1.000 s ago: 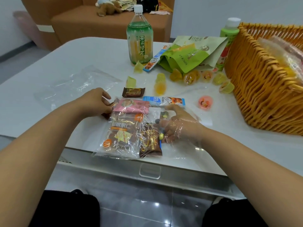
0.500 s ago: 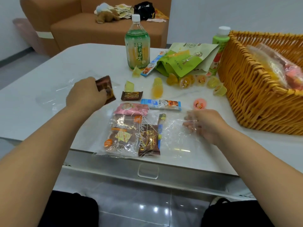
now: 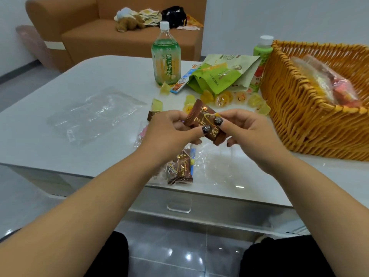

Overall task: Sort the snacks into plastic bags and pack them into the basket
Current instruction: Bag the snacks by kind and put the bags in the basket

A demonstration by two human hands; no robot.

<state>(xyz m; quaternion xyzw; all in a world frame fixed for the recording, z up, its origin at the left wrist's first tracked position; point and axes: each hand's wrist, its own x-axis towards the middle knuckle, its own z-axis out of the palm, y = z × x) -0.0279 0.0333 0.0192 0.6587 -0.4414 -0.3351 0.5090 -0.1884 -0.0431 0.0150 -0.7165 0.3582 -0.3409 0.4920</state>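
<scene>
We hold a brown chocolate bar (image 3: 201, 121) in the air with both hands: the left hand (image 3: 169, 129) pinches its lower left side, the right hand (image 3: 242, 127) its right end, thumbs on top. Its long axis runs from upper left to lower right. The part-filled bag (image 3: 179, 168) lies directly below, at the table's (image 3: 60, 92) near edge, about equally near either hand; our forearms hide its mouth and most of its contents. A spare bag (image 3: 95, 114) lies left, the basket (image 3: 311, 116) right, cut off by the frame.
</scene>
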